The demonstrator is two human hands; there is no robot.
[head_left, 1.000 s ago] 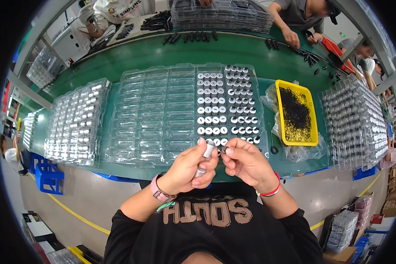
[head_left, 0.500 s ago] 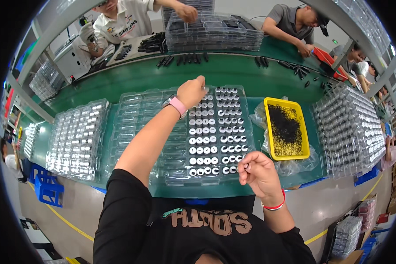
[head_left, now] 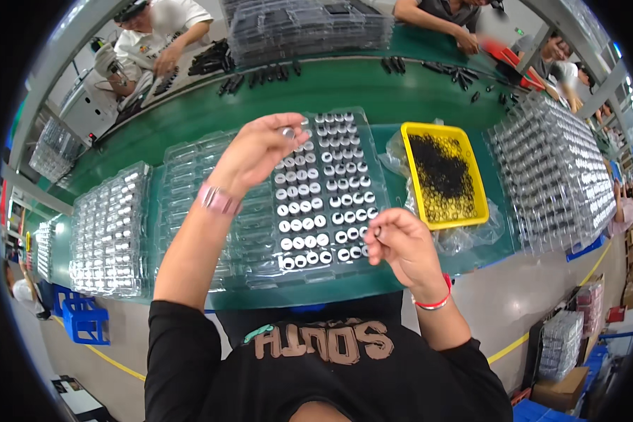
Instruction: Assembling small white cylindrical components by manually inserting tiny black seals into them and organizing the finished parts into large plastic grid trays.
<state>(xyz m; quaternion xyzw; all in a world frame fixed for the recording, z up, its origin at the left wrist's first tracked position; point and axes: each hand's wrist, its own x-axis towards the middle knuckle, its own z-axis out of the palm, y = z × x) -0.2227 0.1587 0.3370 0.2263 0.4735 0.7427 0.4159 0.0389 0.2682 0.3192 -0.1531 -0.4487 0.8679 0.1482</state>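
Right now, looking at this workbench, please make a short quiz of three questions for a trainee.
1. True or false: the left hand holds a small silver cylinder above the clear tray.
2. What colour is the bin of small black rings? A) blue B) yellow C) red
3. Fill in: the right hand wears a ___ wristband.

Key: 1 true; 2 B; 3 red.
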